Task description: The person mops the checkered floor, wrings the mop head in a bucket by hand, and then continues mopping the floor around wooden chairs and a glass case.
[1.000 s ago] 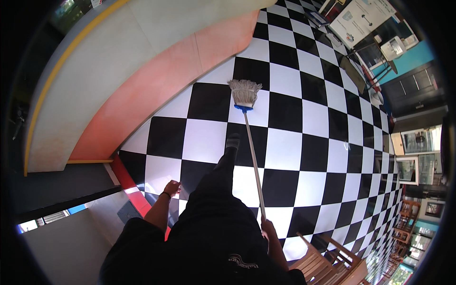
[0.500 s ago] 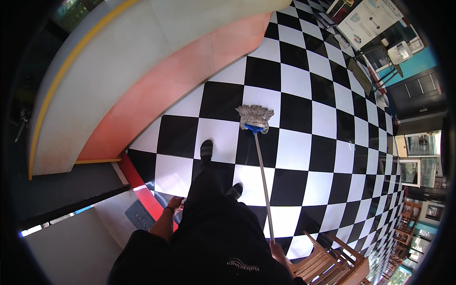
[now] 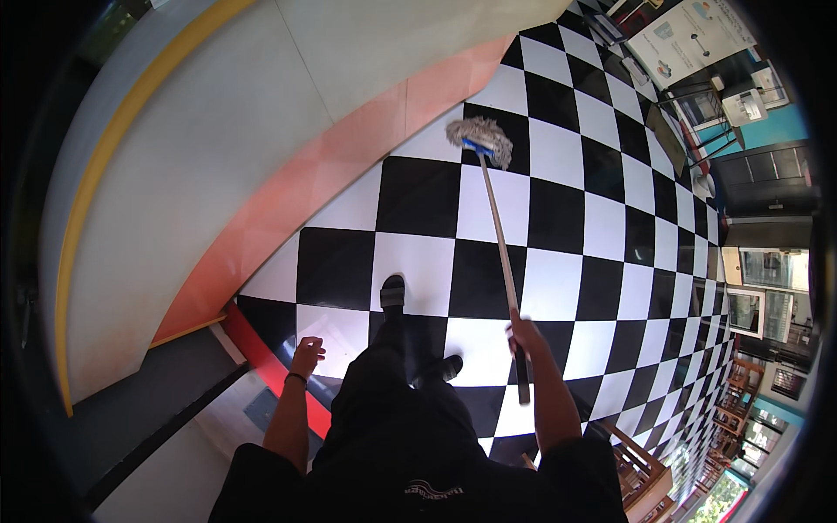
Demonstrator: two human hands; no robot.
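Note:
My right hand (image 3: 525,336) is closed round the handle of a mop, near the dark grip at its upper end. The mop handle (image 3: 499,228) slants away from me across the floor. At its far end, the mop head (image 3: 481,139) of grey strings, with a blue clamp, lies on the checkered tiles close to the counter's pink base. My left hand (image 3: 309,356) hangs free at my left side, its fingers loosely bent and apart, holding nothing. A dark band circles that wrist.
A curved counter (image 3: 261,113) with a pink base (image 3: 349,157) borders the black-and-white floor (image 3: 558,270) on the left. A red strip (image 3: 275,362) edges the floor by my left arm. Wooden chairs (image 3: 641,475) stand at lower right. A printed board (image 3: 693,39) is at far right.
The mop head has slid forward, nearer the counter base. My right arm has come forward with the handle. My left hand has risen forward into fuller view.

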